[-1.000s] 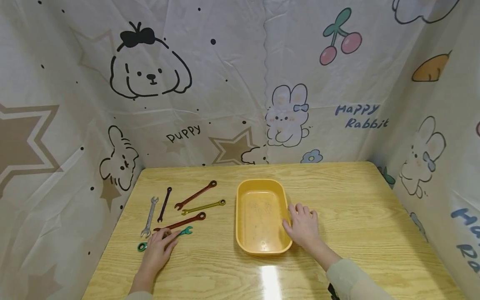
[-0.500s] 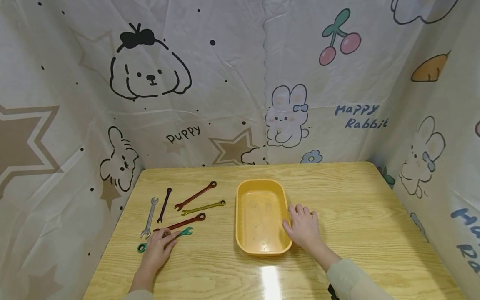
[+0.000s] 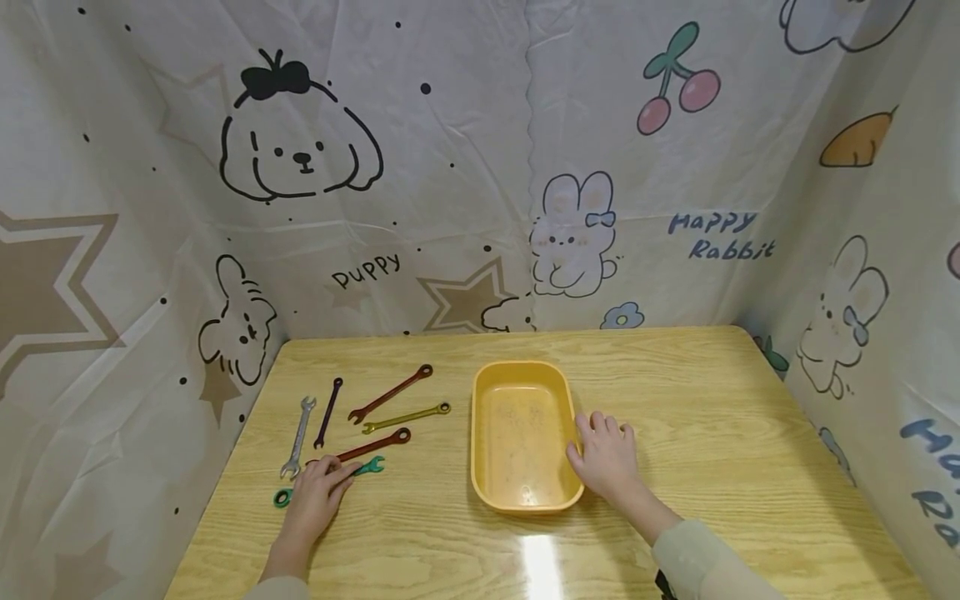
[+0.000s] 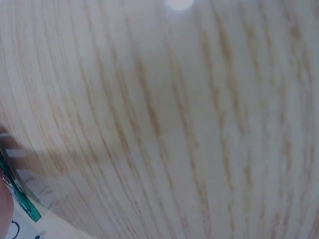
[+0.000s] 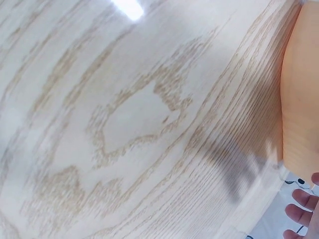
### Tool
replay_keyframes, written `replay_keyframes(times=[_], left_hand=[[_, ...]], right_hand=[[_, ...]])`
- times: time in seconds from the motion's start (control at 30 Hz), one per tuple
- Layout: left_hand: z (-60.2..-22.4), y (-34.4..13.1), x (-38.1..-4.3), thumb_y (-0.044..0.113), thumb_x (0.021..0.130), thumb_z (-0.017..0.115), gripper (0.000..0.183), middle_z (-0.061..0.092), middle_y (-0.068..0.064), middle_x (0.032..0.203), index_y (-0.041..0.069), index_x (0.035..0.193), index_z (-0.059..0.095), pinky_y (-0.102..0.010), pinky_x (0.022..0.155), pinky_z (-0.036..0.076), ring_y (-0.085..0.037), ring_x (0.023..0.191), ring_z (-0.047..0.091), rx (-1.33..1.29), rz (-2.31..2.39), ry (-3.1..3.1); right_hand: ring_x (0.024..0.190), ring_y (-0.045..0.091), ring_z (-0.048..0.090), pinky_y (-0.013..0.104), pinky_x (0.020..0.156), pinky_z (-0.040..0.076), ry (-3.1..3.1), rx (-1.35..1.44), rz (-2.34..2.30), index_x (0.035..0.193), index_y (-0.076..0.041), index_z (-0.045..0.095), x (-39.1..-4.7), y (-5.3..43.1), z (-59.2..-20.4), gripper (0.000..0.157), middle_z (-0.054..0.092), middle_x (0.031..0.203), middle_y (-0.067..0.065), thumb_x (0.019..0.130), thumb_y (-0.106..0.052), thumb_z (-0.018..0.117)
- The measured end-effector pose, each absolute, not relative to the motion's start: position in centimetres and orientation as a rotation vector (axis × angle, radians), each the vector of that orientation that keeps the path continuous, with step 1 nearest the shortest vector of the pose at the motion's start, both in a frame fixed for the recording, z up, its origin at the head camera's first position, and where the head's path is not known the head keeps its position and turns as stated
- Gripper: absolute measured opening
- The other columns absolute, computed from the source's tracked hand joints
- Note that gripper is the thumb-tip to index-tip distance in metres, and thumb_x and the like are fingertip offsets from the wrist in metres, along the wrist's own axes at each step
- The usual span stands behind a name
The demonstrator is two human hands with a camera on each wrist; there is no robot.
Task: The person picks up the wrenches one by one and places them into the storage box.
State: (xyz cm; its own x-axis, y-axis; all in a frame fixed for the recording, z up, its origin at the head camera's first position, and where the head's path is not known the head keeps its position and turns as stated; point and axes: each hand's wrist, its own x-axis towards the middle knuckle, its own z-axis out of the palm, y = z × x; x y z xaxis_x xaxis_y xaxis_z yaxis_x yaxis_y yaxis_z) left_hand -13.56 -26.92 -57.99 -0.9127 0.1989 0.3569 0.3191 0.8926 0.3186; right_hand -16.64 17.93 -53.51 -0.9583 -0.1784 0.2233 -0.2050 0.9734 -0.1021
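Observation:
In the head view my left hand (image 3: 313,498) pinches a green combination wrench (image 3: 370,466) near the middle of its shank. Its ring end shows left of the hand and its open end to the right; the hand hides the middle. The left wrist view catches part of this green wrench (image 4: 25,201) at its left edge. My right hand (image 3: 606,454) rests at the right side of a yellow plastic tub (image 3: 480,492), its thumb at the rim and its fingers relaxed and spread. Some of those fingers (image 5: 299,214) appear below the tub wall (image 5: 301,99) in the right wrist view.
Just beyond the green wrench lies a red wrench (image 3: 375,445). Farther back are a yellow wrench (image 3: 408,417), another red wrench (image 3: 392,393), a dark purple wrench (image 3: 328,412) and a silver wrench (image 3: 299,437). Printed cloth (image 3: 450,192) encloses the wooden table (image 3: 697,400).
The whole head view has shifted down very slightly. Both hands, the wrenches and the tub keep their places on the table.

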Motion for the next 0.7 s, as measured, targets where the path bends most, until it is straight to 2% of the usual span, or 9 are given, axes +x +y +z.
replay_keyframes(times=[0.7], left_hand=[[-58.27, -26.69, -13.77, 0.003, 0.076, 0.07, 0.031, 0.052, -0.003, 0.087, 0.016, 0.104, 0.071, -0.042, 0.071, 0.038, -0.021, 0.079, 0.045, -0.322, -0.554, -2.762]], right_hand=[[0.094, 0.034, 0.051, 0.055, 0.082, 0.035, -2.933, 0.289, 0.181, 0.111, -0.013, 0.05, -16.6, 17.83, -53.57, 0.032, 0.05, 0.095, 0.011, 0.086, -0.032, 0.054]])
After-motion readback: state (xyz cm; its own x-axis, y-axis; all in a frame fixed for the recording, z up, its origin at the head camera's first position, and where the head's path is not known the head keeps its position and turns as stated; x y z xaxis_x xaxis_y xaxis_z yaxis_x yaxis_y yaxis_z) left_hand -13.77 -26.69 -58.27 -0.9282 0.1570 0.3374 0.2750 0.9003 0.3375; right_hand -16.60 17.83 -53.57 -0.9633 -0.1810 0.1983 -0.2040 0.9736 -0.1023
